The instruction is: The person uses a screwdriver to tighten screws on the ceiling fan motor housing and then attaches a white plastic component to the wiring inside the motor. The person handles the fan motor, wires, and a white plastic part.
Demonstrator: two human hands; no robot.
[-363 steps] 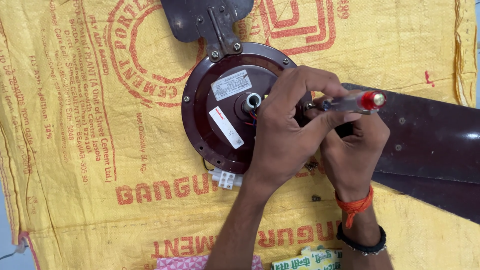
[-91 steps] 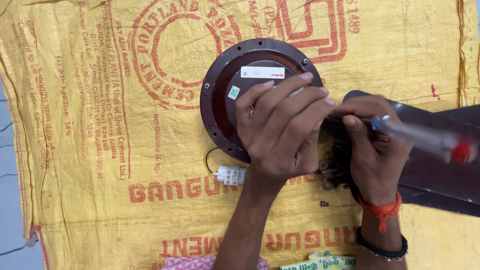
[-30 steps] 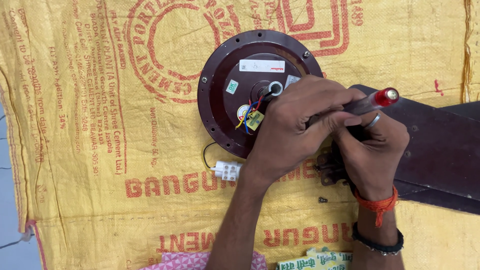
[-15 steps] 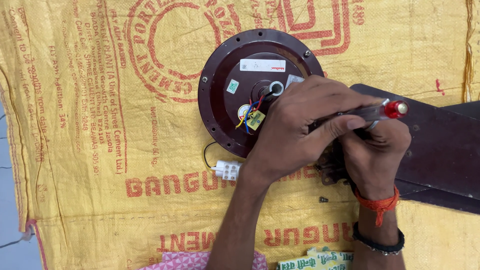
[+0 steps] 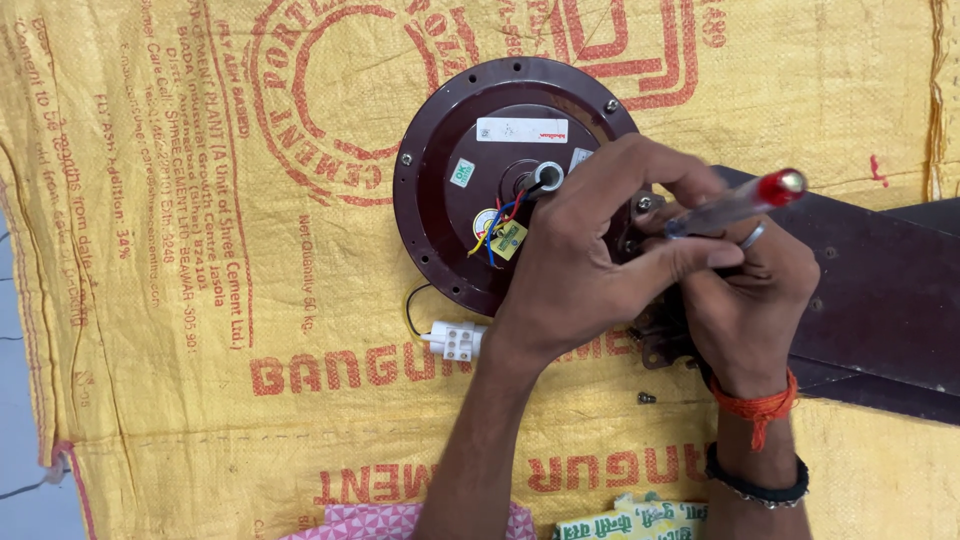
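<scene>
Two hands work at the motor's 3 o'clock edge. Nearest, a loose screw (image 5: 646,398) on the yellow sack (image 5: 150,300). Right hand (image 5: 745,290) closed on the screwdriver (image 5: 730,205), long axis running 8 to 2 o'clock, red cap far. Left hand (image 5: 590,265) curled over it, pinching the shaft, nearer the fan motor (image 5: 470,180). Fan blade (image 5: 880,300) extends toward 3 o'clock.

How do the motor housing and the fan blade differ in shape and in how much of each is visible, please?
The motor housing is round with stickers and coloured wires at its hub; the fan blade is long, flat and plain. The housing lies almost wholly in view, while the blade runs off the right edge. Both are dark maroon-brown and rest on the yellow sack.
</scene>
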